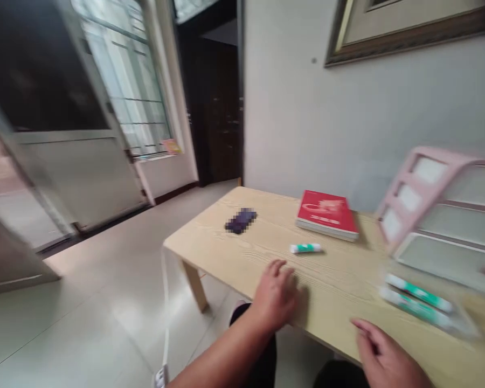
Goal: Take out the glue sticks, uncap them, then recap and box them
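My left hand (275, 293) rests on the near edge of a low light-wood table (242, 258), fingers loosely curled, holding nothing. My right hand (382, 353) hovers over the table's near edge further right, fingers apart and empty. A small green-and-white tube (306, 248) lies just beyond my left hand. A red book (327, 214) lies flat behind it. Two longer green-and-white tubes (418, 300) lie in front of my right hand, blurred. A dark pixelated flat object (241, 221) lies at the table's far left.
A pink shelf rack (442, 213) with several tiers stands at the table's right against the grey wall. A framed picture (408, 27) hangs above. White tiled floor (84, 291) spreads to the left, with a glass door and a dark doorway beyond.
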`<state>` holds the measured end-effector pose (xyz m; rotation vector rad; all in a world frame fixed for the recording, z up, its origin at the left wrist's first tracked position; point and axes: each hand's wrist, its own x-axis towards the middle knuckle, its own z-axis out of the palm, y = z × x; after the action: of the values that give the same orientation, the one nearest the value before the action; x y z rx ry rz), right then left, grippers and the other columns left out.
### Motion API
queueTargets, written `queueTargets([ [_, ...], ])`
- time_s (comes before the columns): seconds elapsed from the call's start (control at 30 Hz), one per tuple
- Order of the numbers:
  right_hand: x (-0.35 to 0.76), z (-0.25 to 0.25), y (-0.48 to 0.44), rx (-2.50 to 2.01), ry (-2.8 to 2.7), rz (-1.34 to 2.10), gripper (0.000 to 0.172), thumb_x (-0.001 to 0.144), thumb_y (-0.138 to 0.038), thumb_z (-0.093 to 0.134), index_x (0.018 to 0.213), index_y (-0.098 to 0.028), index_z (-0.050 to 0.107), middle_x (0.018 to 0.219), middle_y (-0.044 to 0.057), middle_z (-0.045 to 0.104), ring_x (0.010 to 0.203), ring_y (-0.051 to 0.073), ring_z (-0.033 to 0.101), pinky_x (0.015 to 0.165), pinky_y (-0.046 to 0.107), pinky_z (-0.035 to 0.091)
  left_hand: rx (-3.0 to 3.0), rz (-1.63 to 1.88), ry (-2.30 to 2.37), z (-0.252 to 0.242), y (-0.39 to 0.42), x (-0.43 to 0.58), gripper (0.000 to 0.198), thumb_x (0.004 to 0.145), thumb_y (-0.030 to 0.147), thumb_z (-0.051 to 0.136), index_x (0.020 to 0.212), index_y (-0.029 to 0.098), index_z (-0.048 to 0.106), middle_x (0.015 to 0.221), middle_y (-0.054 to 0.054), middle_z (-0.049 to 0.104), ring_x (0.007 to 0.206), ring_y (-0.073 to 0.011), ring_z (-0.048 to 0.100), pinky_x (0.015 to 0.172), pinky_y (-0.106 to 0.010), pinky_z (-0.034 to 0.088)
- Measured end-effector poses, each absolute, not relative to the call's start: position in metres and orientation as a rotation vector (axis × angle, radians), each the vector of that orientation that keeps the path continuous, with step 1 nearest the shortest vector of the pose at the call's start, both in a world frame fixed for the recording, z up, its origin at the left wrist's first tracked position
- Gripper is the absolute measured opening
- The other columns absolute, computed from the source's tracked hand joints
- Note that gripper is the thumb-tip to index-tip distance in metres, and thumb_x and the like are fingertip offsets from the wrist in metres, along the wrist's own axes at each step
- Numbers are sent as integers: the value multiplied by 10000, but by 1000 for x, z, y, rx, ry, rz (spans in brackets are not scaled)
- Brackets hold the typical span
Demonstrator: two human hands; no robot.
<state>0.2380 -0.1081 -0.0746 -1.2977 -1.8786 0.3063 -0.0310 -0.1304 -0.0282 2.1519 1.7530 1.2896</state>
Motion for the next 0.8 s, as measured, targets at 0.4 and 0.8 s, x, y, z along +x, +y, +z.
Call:
queueTargets([
  [0.4,217,-31,-133,-1377,-1797,413,286,918,-286,451,964,-187,715,850,76,737,797,204,695,748,290,551,2211,1123,1908,-22,-85,-31,425,856,204,556,1281,195,558,1358,-120,528,1269,-262,487,1088,-421,413],
  [0.8,249,-28,-133,-1432,-1669,466,288,925,-343,465,994,-185,696,829,77,717,758,217,665,722,308,525,2315,585,2026,4,19,-12,255,919,198,487,1113,166,648,1078,-150,657,1067,-293,578,917,-401,455],
])
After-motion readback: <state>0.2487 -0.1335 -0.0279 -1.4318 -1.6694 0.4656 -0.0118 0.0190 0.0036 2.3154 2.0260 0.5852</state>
